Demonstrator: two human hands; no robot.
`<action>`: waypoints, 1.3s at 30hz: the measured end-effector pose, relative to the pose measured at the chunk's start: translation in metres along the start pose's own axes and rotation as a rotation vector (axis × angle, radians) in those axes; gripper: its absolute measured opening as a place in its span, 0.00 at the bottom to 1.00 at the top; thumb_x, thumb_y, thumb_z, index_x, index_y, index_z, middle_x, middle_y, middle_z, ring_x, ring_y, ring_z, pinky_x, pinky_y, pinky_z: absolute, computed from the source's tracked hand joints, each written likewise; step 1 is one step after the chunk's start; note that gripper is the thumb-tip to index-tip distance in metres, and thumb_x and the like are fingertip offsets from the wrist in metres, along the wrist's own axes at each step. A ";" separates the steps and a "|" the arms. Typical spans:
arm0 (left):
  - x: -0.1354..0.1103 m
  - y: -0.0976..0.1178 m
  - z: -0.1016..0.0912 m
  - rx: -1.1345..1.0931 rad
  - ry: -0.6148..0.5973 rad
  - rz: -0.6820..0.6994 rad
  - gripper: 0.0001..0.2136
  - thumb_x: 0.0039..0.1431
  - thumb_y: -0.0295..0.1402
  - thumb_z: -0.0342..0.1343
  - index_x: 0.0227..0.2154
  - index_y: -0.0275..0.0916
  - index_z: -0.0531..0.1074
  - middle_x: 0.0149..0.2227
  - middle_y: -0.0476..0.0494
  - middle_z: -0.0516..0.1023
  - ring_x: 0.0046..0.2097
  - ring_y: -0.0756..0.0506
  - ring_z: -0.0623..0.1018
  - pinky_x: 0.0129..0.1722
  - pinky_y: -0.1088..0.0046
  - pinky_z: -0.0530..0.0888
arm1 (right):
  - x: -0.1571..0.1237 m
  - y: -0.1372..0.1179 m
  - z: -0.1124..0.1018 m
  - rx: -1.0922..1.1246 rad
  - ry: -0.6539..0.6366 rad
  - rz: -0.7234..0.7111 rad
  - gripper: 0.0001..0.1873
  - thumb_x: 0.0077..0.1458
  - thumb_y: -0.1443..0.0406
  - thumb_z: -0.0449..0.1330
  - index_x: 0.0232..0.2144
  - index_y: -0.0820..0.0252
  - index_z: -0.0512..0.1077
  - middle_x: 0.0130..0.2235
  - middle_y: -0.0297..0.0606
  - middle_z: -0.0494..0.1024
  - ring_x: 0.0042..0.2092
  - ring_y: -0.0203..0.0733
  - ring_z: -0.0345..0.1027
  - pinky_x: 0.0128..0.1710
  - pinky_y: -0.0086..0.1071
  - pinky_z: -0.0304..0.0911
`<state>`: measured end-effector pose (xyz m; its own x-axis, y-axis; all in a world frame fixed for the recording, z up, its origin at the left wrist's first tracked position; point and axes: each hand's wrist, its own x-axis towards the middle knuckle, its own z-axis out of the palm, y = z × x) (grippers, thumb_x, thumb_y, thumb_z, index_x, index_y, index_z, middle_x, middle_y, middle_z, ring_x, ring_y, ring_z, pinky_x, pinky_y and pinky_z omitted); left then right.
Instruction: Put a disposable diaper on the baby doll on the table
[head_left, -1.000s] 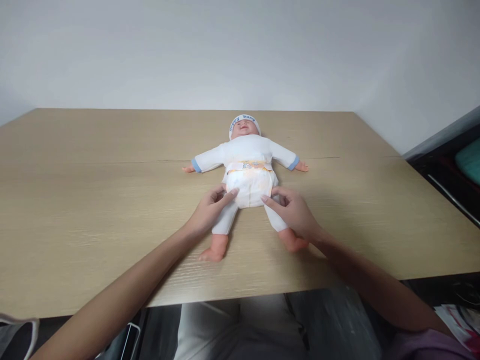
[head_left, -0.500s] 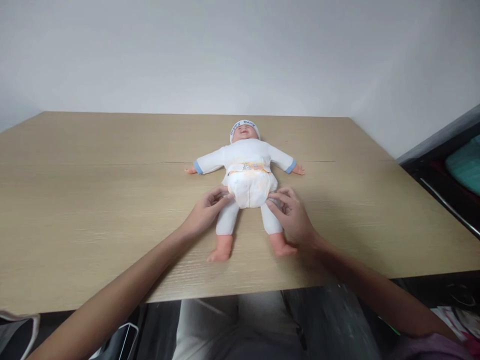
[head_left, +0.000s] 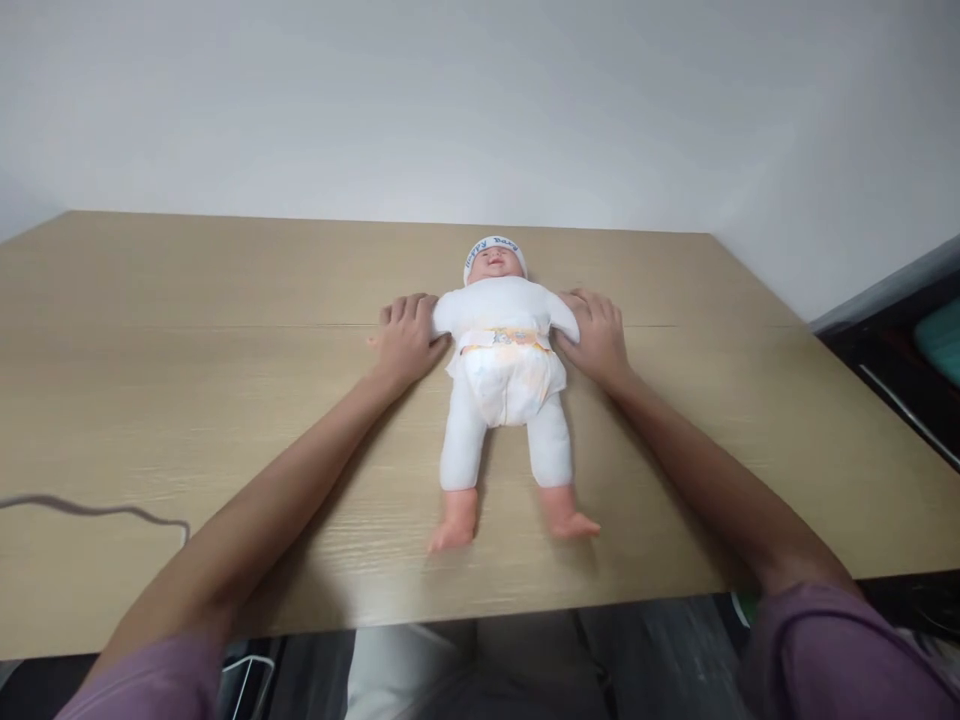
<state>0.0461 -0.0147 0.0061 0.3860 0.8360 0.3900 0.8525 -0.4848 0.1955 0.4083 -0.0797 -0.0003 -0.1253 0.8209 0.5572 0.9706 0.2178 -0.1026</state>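
A baby doll [head_left: 504,310] in a white suit and cap lies on its back on the wooden table [head_left: 187,330], head toward the wall. A white diaper [head_left: 511,377] with a yellow printed waistband is fastened round its hips. My left hand [head_left: 406,335] lies over the doll's arm on the left side, fingers curled down on it. My right hand [head_left: 595,335] covers the other arm in the same way. Both doll arms are hidden under my hands. The bare feet point toward me.
A thin grey cord [head_left: 97,512] crosses the table's near left part. The white wall runs behind the table. A dark shelf unit [head_left: 892,350] stands at the right with a teal thing [head_left: 941,340] on it. My lap shows below the table's front edge.
Both hands left the diaper's leg edges and moved up to the doll's arms. The doll now lies nearer to me, legs straighter. The cord has come into view.
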 end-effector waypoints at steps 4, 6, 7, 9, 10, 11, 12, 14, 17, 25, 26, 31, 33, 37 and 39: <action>0.018 -0.024 0.012 0.019 -0.095 0.053 0.32 0.70 0.48 0.54 0.70 0.32 0.68 0.63 0.24 0.78 0.62 0.23 0.74 0.63 0.43 0.67 | 0.020 0.019 0.015 0.013 -0.090 -0.038 0.31 0.68 0.53 0.58 0.67 0.63 0.74 0.61 0.57 0.82 0.59 0.67 0.72 0.60 0.54 0.64; 0.017 -0.033 0.011 -0.014 -0.088 0.078 0.34 0.72 0.53 0.53 0.70 0.33 0.68 0.62 0.25 0.79 0.61 0.24 0.75 0.62 0.46 0.68 | 0.018 0.024 0.015 0.048 -0.117 -0.055 0.32 0.69 0.51 0.58 0.66 0.63 0.75 0.58 0.56 0.83 0.56 0.66 0.74 0.58 0.53 0.65; 0.015 -0.036 0.010 -0.031 -0.084 0.087 0.34 0.72 0.55 0.52 0.69 0.33 0.69 0.62 0.25 0.80 0.60 0.25 0.75 0.62 0.47 0.68 | 0.016 0.025 0.015 0.069 -0.119 -0.059 0.33 0.69 0.50 0.58 0.66 0.64 0.74 0.59 0.56 0.83 0.56 0.66 0.74 0.58 0.53 0.66; 0.014 -0.038 0.009 -0.054 -0.080 0.094 0.36 0.73 0.58 0.51 0.68 0.33 0.70 0.61 0.25 0.80 0.59 0.25 0.76 0.62 0.48 0.69 | 0.013 0.024 0.015 0.114 -0.110 -0.049 0.34 0.69 0.48 0.58 0.66 0.64 0.74 0.60 0.57 0.83 0.56 0.65 0.74 0.58 0.53 0.67; 0.014 -0.038 0.008 -0.061 -0.079 0.095 0.36 0.73 0.59 0.51 0.68 0.33 0.70 0.61 0.25 0.80 0.59 0.25 0.76 0.62 0.49 0.68 | 0.012 0.023 0.014 0.135 -0.107 -0.038 0.33 0.70 0.48 0.58 0.66 0.64 0.74 0.60 0.56 0.83 0.56 0.65 0.75 0.59 0.52 0.68; 0.014 -0.038 0.008 -0.067 -0.077 0.095 0.36 0.73 0.60 0.51 0.68 0.33 0.71 0.61 0.25 0.80 0.59 0.25 0.76 0.62 0.48 0.68 | 0.012 0.022 0.014 0.153 -0.104 -0.025 0.33 0.70 0.48 0.57 0.65 0.63 0.74 0.60 0.56 0.83 0.57 0.64 0.75 0.59 0.52 0.68; 0.015 -0.037 0.008 -0.076 -0.075 0.094 0.36 0.73 0.59 0.51 0.68 0.33 0.71 0.61 0.25 0.80 0.59 0.26 0.76 0.63 0.48 0.68 | 0.012 0.020 0.013 0.165 -0.100 -0.012 0.32 0.71 0.47 0.57 0.65 0.63 0.74 0.61 0.56 0.83 0.57 0.64 0.75 0.59 0.52 0.69; 0.016 -0.032 0.008 -0.104 -0.074 0.072 0.34 0.72 0.57 0.53 0.67 0.34 0.72 0.61 0.25 0.80 0.59 0.26 0.76 0.63 0.48 0.69 | 0.012 0.014 0.009 0.175 -0.090 0.013 0.31 0.72 0.47 0.56 0.64 0.62 0.75 0.61 0.55 0.83 0.58 0.64 0.75 0.60 0.52 0.69; 0.011 -0.016 0.000 -0.175 -0.066 -0.056 0.28 0.70 0.50 0.56 0.62 0.34 0.75 0.57 0.26 0.82 0.57 0.27 0.77 0.60 0.49 0.71 | 0.011 0.000 -0.005 0.179 -0.067 0.067 0.29 0.73 0.48 0.55 0.62 0.62 0.77 0.59 0.55 0.84 0.57 0.64 0.75 0.58 0.52 0.70; -0.110 0.076 -0.096 -0.562 -0.019 -0.349 0.26 0.63 0.53 0.67 0.54 0.42 0.71 0.47 0.37 0.82 0.50 0.30 0.81 0.46 0.59 0.71 | -0.036 -0.043 -0.105 0.382 -0.063 0.199 0.25 0.68 0.55 0.58 0.61 0.56 0.79 0.53 0.49 0.87 0.52 0.61 0.80 0.51 0.49 0.73; -0.139 0.090 -0.111 -0.558 -0.082 -0.340 0.26 0.63 0.53 0.67 0.54 0.43 0.69 0.49 0.37 0.82 0.49 0.29 0.82 0.44 0.59 0.71 | -0.047 -0.046 -0.122 0.429 -0.090 0.171 0.26 0.68 0.55 0.58 0.62 0.57 0.79 0.53 0.49 0.87 0.51 0.60 0.80 0.52 0.50 0.73; -0.308 0.149 -0.150 -0.711 -0.402 -0.341 0.29 0.55 0.48 0.69 0.54 0.48 0.64 0.45 0.40 0.83 0.43 0.31 0.84 0.39 0.56 0.76 | -0.123 -0.076 -0.192 0.589 -0.276 -0.057 0.26 0.66 0.50 0.62 0.60 0.52 0.82 0.55 0.49 0.85 0.55 0.64 0.79 0.58 0.54 0.74; -0.377 0.166 -0.149 -0.723 -0.529 -0.384 0.26 0.54 0.45 0.68 0.52 0.48 0.63 0.43 0.40 0.83 0.40 0.32 0.84 0.38 0.55 0.76 | -0.160 -0.097 -0.209 0.621 -0.356 -0.147 0.26 0.68 0.50 0.62 0.63 0.49 0.80 0.56 0.47 0.85 0.55 0.63 0.79 0.58 0.55 0.74; -0.483 0.188 -0.148 -0.718 -0.680 -0.470 0.24 0.54 0.38 0.63 0.51 0.48 0.60 0.44 0.40 0.83 0.42 0.31 0.85 0.41 0.56 0.76 | -0.233 -0.144 -0.219 0.639 -0.516 -0.302 0.25 0.72 0.54 0.62 0.67 0.48 0.77 0.54 0.43 0.86 0.54 0.57 0.79 0.55 0.50 0.74; -0.514 0.194 -0.155 -0.735 -0.742 -0.497 0.24 0.55 0.37 0.62 0.52 0.47 0.59 0.45 0.41 0.84 0.43 0.32 0.85 0.43 0.57 0.76 | -0.263 -0.164 -0.214 0.636 -0.569 -0.325 0.24 0.71 0.58 0.61 0.67 0.48 0.77 0.53 0.43 0.85 0.53 0.55 0.78 0.56 0.48 0.73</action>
<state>-0.0414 -0.5782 -0.0171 0.3853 0.8038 -0.4532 0.6514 0.1109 0.7506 0.3261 -0.4441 0.0459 -0.6191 0.7678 0.1648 0.5942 0.5953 -0.5409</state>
